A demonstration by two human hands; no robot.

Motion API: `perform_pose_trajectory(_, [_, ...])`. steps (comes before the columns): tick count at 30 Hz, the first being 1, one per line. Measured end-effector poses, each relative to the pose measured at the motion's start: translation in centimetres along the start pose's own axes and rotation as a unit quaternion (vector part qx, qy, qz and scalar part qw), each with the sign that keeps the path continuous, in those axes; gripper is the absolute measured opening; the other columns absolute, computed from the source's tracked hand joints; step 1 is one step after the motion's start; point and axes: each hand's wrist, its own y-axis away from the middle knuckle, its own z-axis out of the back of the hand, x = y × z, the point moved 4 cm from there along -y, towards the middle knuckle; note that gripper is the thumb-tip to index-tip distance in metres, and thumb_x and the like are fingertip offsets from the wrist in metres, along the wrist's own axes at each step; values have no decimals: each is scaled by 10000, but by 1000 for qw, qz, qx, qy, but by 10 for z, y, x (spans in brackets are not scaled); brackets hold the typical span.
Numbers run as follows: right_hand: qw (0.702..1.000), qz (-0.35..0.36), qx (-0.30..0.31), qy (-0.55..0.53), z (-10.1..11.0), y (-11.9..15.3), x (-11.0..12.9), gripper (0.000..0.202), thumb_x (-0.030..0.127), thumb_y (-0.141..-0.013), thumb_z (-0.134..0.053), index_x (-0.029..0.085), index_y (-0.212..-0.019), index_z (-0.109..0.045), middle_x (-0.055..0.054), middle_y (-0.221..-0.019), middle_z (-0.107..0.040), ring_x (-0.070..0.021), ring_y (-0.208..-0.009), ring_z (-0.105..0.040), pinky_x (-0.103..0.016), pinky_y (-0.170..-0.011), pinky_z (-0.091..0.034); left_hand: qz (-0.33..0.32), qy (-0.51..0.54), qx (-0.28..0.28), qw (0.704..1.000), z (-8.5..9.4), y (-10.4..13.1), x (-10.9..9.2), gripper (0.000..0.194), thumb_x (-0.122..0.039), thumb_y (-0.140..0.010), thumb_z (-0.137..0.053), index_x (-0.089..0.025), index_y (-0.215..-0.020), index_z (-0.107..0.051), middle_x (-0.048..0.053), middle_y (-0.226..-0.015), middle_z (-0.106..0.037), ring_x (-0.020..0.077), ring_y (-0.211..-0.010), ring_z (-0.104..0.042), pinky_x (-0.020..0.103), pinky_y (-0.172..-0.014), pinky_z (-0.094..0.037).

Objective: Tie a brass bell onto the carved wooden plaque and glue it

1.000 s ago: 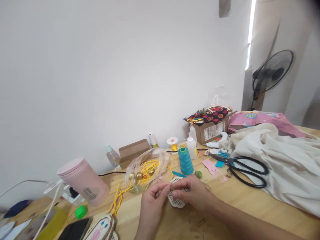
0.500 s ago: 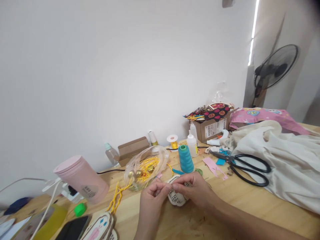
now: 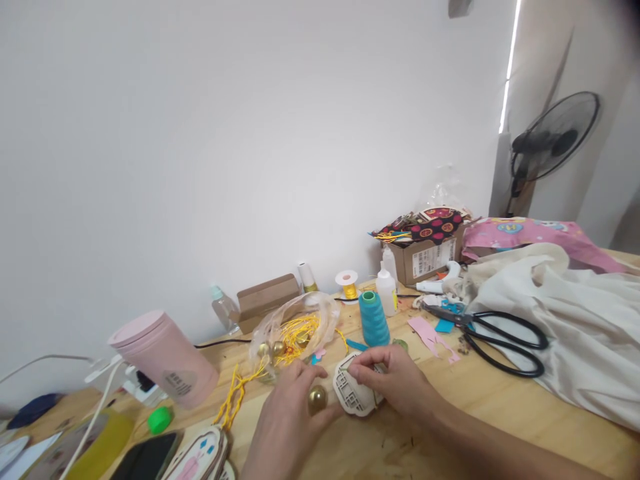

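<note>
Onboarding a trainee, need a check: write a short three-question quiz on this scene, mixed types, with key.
1. Multiple choice: which thing is nearest the left hand? A) green cap B) gold ball C) phone
2. True or false: the scissors lie to the right of the blue thread cone.
3. Short answer: which hand covers part of the wooden panel?

Key:
1. B
2. True
3. The right hand
</note>
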Motion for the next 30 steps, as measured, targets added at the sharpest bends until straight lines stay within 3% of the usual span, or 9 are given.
perform_pose_trajectory(5, [999, 21, 3, 27, -1, 1, 2, 176, 271, -646, -575, 120, -631, -665, -32, -602, -640, -139, -565, -537, -222, -523, -416, 31, -14, 36, 999, -5, 0, 9, 143, -221, -598, -571, -211, -740, -585, 27, -807, -523, 195, -745, -519, 297, -686, -365])
perform_pose_trajectory(13, [996, 54, 5, 68, -1, 2, 6, 170, 269, -655, -569, 140, -633, -678, -33, -610, -650, -155, -585, -547, -236, -542, -421, 62, 2, 24, 998, -7, 0, 27, 108, -276, -605, -567, -185, -662, -579, -1, -589, -541, 168, -574, -488, 243, -532, -300])
perform_pose_trajectory(16, [996, 53, -1, 67, 0, 2, 7, 172, 269, -653, -568, 138, -639, -679, -40, -632, -659, -165, -607, -559, -241, -554, -429, 66, 52, 26, 996, -9, -1, 28, 124, -294, -613, -578, -177, -653, -589, -27, -513, -506, 143, -506, -449, 228, -488, -270])
perform_pose_trajectory(19, [998, 35, -7, 42, 1, 1, 6, 170, 280, -637, -585, 135, -633, -673, -41, -633, -660, -167, -610, -564, -246, -557, -435, 55, 180, 41, 981, -15, -4, 24, 204, -355, -656, -564, -165, -719, -603, -36, -510, -480, 120, -494, -416, 216, -474, -260])
perform_pose_trajectory(21, [1000, 18, 2, -11, 0, 1, 3, 189, 307, -626, -600, 129, -631, -662, -35, -613, -651, -155, -582, -559, -243, -540, -434, 58, 320, 70, 943, -22, -4, 17, 266, -385, -688, -544, -154, -809, -597, -21, -560, -512, 100, -494, -405, 204, -468, -258])
perform_pose_trajectory(24, [994, 5, 30, -103, -3, -1, -2, 241, 361, -611, -618, 123, -643, -646, -21, -583, -635, -133, -535, -546, -235, -512, -429, 100, 502, 125, 850, -33, -3, 4, 312, -398, -719, -526, -150, -902, -577, -5, -610, -532, 43, -422, -304, 174, -417, -194])
perform_pose_trajectory(27, [988, 4, 47, -144, -5, -1, -5, 263, 388, -593, -636, 131, -647, -642, -3, -546, -619, -119, -506, -537, -227, -500, -426, 147, 598, 166, 770, -38, 2, -10, 305, -394, -702, -561, -143, -872, -593, 1, -627, -512, 17, -420, -254, 152, -397, -149])
perform_pose_trajectory(30, [982, 4, 79, -170, -8, 0, -3, 258, 392, -599, -632, 140, -652, -645, 2, -540, -612, -118, -505, -540, -227, -500, -427, 191, 652, 140, 721, -38, 5, -17, 332, -428, -665, -589, -153, -850, -604, -7, -601, -494, 22, -457, -328, 128, -410, -192])
